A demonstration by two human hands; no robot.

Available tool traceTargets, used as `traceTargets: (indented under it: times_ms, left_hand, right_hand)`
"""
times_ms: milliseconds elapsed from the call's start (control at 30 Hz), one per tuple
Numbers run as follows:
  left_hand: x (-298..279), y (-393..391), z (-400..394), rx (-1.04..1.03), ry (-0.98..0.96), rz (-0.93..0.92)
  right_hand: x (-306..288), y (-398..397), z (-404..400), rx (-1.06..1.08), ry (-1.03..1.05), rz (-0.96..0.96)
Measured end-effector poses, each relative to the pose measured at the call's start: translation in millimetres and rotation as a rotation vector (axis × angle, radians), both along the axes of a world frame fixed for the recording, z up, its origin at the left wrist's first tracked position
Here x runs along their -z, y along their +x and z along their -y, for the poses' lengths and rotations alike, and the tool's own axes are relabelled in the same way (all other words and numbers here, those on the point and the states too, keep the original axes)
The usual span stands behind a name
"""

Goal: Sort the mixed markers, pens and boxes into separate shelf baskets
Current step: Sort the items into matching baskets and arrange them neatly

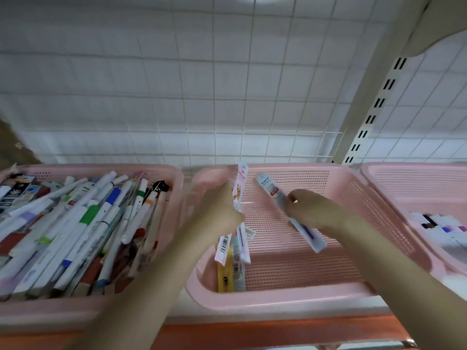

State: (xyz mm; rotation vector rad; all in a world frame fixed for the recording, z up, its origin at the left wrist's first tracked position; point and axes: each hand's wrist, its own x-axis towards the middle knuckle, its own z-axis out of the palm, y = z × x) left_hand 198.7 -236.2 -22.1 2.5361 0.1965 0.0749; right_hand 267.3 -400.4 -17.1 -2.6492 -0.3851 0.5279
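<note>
Over the middle basket (pixel 316 303), left hand (pixel 218 210) fingers grip pink packets (pixel 238 198); right hand (pixel 312 210) fingers pinch a packaged pen (pixel 271 190).

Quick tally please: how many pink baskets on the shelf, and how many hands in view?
Pink baskets: 3 (left basket, middle basket, right basket)
Hands: 2 (left hand gripping a pink pen pack, right hand gripping a white pen pack)
Total: 5

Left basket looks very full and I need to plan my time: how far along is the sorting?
Early. A few packs lie in the middle basket, markers in the right one. Both hands hold packs over the middle. The left basket remains heaped.
</note>
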Motion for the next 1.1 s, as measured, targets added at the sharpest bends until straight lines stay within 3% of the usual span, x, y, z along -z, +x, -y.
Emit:
traceTargets:
  times_ms: [100,167,333,567,800,1100]
  left_hand:
    - [7.2,6.0,8.4,0.045,0.381,-0.187]
    - [12.9,9.1,10.2,0.102,0.505,-0.282]
    - [20.3,8.4,5.0,0.041,0.436,-0.218]
    - [21.5,3.8,11.2,-0.081,0.385,-0.143]
    - [23.7,8.7,14.3,-0.066,0.39,-0.254]
    - [16.2,-1.5,24.5,-0.027,0.579,-0.255]
  right_hand:
    - [0.3,3.5,14.0,0.057,0.176,0.037]
    - [2.7,4.2,16.4,0.074,0.213,0.066]
    - [6.5,3.2,5.4,0.033,0.284,-0.117]
    - [16.8,-8.9,-8.5,-0.175,0.01,-0.319]
    - [13.6,-9.0,5.3,-0.295,-0.282,0.033]
    - [17.2,-12.0,16.6,-0.422,-0.28,0.097]
